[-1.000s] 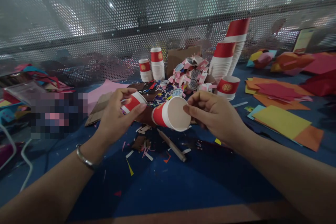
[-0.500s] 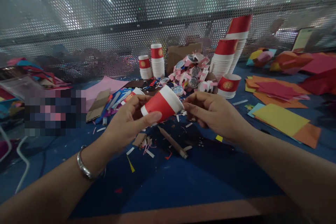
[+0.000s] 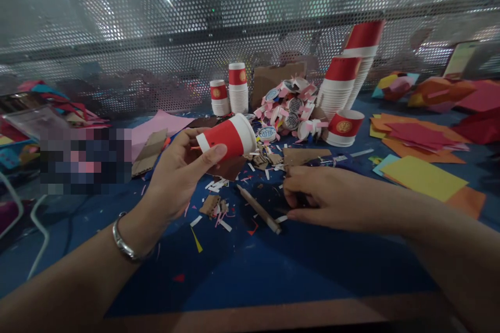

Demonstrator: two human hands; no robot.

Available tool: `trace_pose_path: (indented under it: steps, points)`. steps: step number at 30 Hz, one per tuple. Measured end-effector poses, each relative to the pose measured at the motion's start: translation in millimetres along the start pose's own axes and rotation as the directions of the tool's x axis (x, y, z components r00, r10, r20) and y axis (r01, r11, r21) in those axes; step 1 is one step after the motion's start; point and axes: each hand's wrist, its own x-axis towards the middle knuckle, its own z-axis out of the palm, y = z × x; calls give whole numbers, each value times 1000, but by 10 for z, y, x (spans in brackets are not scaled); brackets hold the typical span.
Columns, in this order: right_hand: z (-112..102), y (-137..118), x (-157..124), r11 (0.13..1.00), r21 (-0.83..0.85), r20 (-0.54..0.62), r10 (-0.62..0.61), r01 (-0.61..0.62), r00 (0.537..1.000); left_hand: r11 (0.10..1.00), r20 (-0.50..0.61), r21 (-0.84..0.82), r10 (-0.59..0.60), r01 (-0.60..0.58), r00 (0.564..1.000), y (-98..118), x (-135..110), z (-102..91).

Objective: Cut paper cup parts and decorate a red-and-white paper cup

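Observation:
My left hand (image 3: 172, 177) is closed around a red and white paper cup (image 3: 228, 140), which it keeps tilted above the table with the white-rimmed end towards the right. The thumb lies along the cup's near side, while the other fingers are mostly hidden behind it. Low over the table, my right hand (image 3: 324, 197) has its fingers loosely curled and its thumb apart from them, with nothing visible between. A brown pen-like stick (image 3: 258, 209) lies just left of that hand. Paper and cardboard scraps (image 3: 214, 205) are scattered around the stick.
Cup stacks (image 3: 238, 93) stand at the back, with taller ones (image 3: 338, 86) to the right. Between them is a pile of pink and white paper pieces (image 3: 291, 109). A single cup (image 3: 344, 128) stands nearby. Coloured sheets (image 3: 424, 177) lie right, pink paper (image 3: 164, 127) left.
My right hand has left the cup's rim and moved down to the right, near the stick. My left hand has drawn the cup slightly left and up.

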Motion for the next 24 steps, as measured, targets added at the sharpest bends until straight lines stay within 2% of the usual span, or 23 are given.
trace_pose_path:
  steps: [4, 8, 13, 17, 20, 24]
  points:
    - [-40, -12, 0, 1000, -12, 88, 8, -7, 996, 1000, 11, -24, -15, 15, 1000, 4, -4, 13]
    - [-45, -41, 11, 999, -17, 103, 31, -30, 994, 999, 7, -39, -4, 5, 1000, 0, 2, 8]
    - [0, -35, 19, 998, -22, 74, 62, -61, 995, 998, -22, -58, 13, -15, 1000, 9, 5, 7]
    - [19, -22, 26, 997, -24, 36, 74, -73, 997, 999, -53, -13, -36, 35, 998, 35, -10, 15]
    - [14, -33, 40, 995, -10, 8, 103, -103, 995, 997, -24, 27, -77, 78, 997, 41, -26, 19]
    - [-2, -62, 62, 991, 5, -21, 135, -135, 991, 998, 10, 4, -63, 63, 998, 26, -36, 26]
